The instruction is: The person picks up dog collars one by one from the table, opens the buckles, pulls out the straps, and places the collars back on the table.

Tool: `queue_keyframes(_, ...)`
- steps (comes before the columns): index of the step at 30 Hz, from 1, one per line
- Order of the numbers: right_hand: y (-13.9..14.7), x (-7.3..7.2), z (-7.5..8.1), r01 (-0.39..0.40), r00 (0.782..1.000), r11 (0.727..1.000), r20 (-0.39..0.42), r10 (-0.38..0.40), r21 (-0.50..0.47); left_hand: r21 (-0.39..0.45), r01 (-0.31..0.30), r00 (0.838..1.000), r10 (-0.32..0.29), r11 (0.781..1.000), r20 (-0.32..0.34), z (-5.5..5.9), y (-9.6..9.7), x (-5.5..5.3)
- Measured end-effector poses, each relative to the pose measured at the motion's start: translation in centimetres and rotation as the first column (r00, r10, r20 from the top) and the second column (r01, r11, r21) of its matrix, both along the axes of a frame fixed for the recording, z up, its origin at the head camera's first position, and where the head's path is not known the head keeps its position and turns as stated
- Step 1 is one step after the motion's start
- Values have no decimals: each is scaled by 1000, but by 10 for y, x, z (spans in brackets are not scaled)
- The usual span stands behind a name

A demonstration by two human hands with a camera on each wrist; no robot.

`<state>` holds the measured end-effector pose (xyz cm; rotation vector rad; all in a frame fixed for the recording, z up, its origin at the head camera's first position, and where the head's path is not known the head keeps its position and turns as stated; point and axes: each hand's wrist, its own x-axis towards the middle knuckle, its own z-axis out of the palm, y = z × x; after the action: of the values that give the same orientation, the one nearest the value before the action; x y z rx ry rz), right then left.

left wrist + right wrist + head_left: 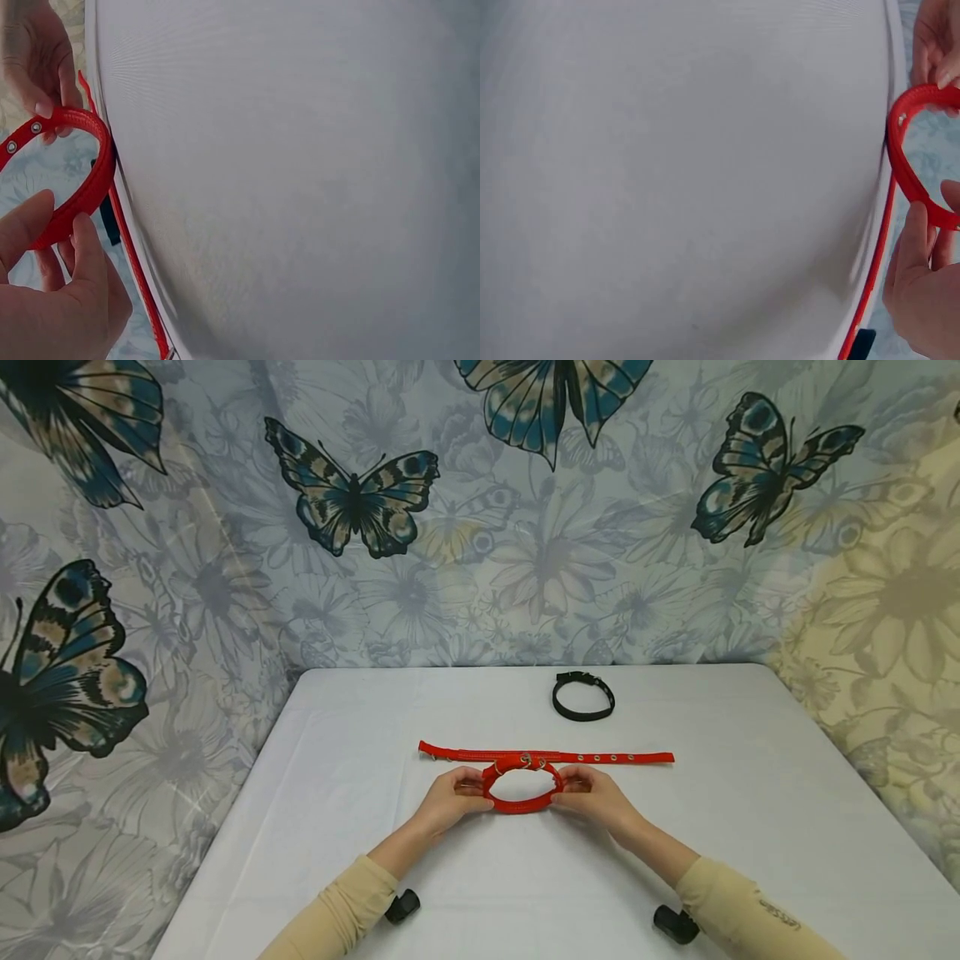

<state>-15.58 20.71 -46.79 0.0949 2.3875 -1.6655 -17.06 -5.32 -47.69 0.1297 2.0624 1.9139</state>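
Between both hands is a red collar closed into a loop, its buckle side facing the back of the table. My left hand pinches the loop's left side between thumb and fingers. On the opposite side, my right hand pinches it the same way. Metal-rimmed holes show along the collar in the left wrist view. Just behind the loop, a second red collar lies stretched out straight across the table, with eyelets toward its right end.
A black collar, buckled into a ring, lies farther back on the white-covered table. Below the forearms are two black objects, one near the left sleeve and one by the right sleeve. Butterfly-patterned cloth hangs behind the table.
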Motion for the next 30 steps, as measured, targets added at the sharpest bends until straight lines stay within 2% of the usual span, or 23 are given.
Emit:
queue_keyframes(9,5,0,4,-42,999,997,-16,41,-60,-13,3,1000,-3,1000,5,-1,-1,1)
queue_keyframes(22,5,0,3,-26,1000,996,0,27,-86,-66,19,996,-25,998,-89,3,-3,2)
queue_keyframes(30,5,-1,5,-28,1000,996,-5,27,-80,-54,30,992,-37,998,-124,2,-4,1)
